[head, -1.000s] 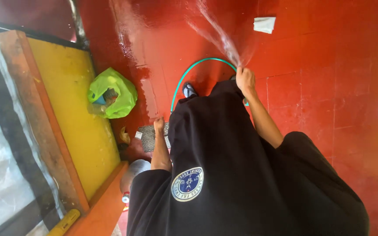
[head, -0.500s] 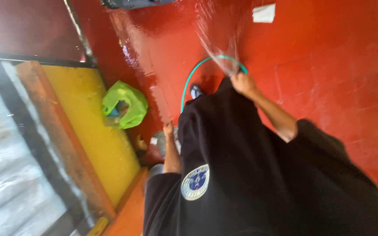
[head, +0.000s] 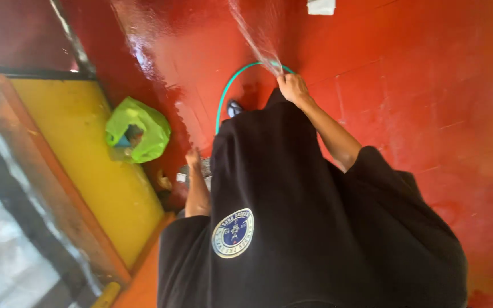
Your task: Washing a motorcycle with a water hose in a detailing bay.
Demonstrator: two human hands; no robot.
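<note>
Green hose [head: 223, 94] curves over the wet red floor [head: 429, 85] up into the right hand [head: 293, 88], which is closed around its end, water spraying outward. Left hand [head: 193, 157] hangs low beside the black shirt [head: 292, 217]; its grip cannot be told.

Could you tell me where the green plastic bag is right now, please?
In the head view the green plastic bag sits left of centre on the yellow surface, at its edge beside the wet red floor, just left of the person's left hand.
</note>
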